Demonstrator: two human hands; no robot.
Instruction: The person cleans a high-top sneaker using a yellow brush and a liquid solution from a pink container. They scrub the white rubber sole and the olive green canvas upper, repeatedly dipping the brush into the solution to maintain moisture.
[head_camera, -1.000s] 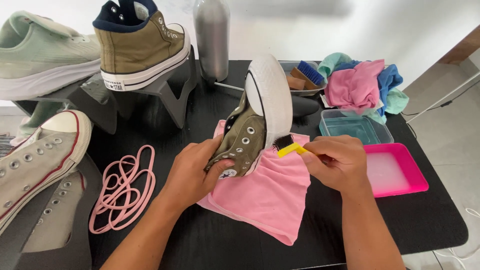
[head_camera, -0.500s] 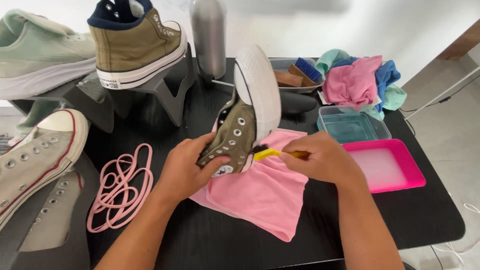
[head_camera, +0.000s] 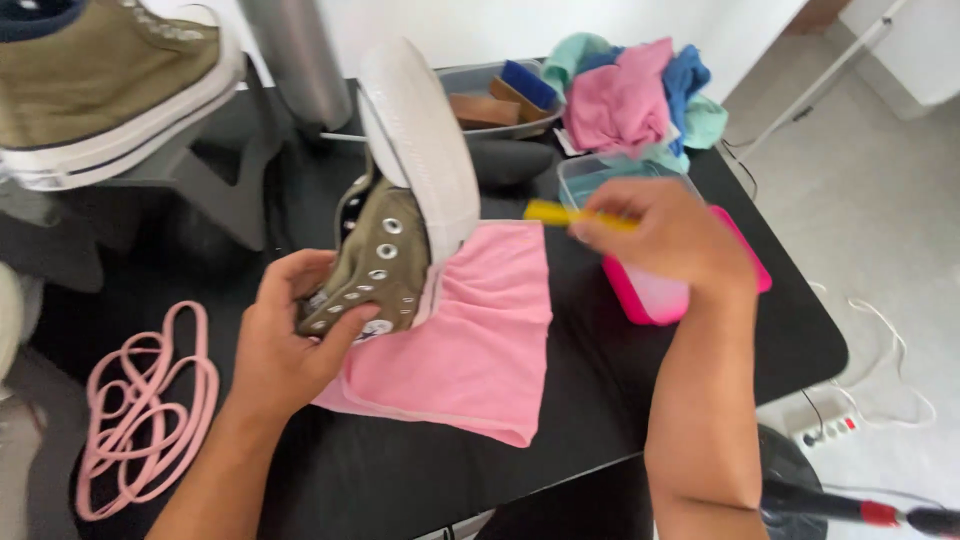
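My left hand (head_camera: 290, 335) grips an olive high-top sneaker (head_camera: 385, 265) by its upper, toe up, so its white sole (head_camera: 425, 140) faces right. The shoe stands on a pink cloth (head_camera: 480, 340) spread over the black table (head_camera: 600, 400). My right hand (head_camera: 670, 235) holds a yellow-handled brush (head_camera: 560, 212) level, to the right of the sole and apart from it, above a pink tray (head_camera: 650, 295) and a clear tub (head_camera: 590, 180).
Pink laces (head_camera: 140, 410) lie coiled at the left. A second olive sneaker (head_camera: 110, 80) rests on a dark stand. At the back are a metal bottle (head_camera: 295, 60), a tray with brushes (head_camera: 500, 95) and a pile of coloured cloths (head_camera: 630, 95). A power strip (head_camera: 830, 430) lies on the floor.
My right hand has drawn the brush away from the shoe's side, rightward over the pink tray. The view has moved closer and shifted right.
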